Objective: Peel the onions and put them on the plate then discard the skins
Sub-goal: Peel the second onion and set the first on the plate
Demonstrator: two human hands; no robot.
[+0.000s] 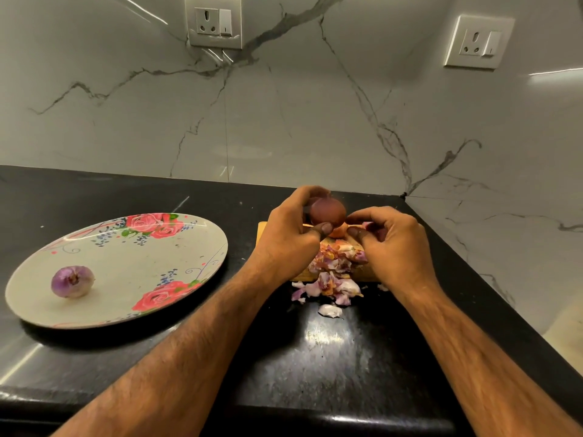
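My left hand (pixel 291 225) grips a reddish-brown unpeeled onion (pixel 328 212) above the wooden cutting board (pixel 264 230). My right hand (pixel 389 239) is just right of it, fingers pinched on a small pale piece of skin at the onion's side. Another orange-skinned onion (pixel 339 231) lies on the board under the held one, mostly hidden. One peeled purple onion (pixel 72 281) rests on the floral plate (pixel 132 260) at the left. A heap of purple and white skins (pixel 334 272) covers the board's front and spills onto the counter.
The black counter (pixel 331 357) ends at a marble wall behind and a corner on the right. Two wall sockets (pixel 214 21) (pixel 478 42) sit high on the wall. A stray skin piece (pixel 329 310) lies on the counter in front of the heap.
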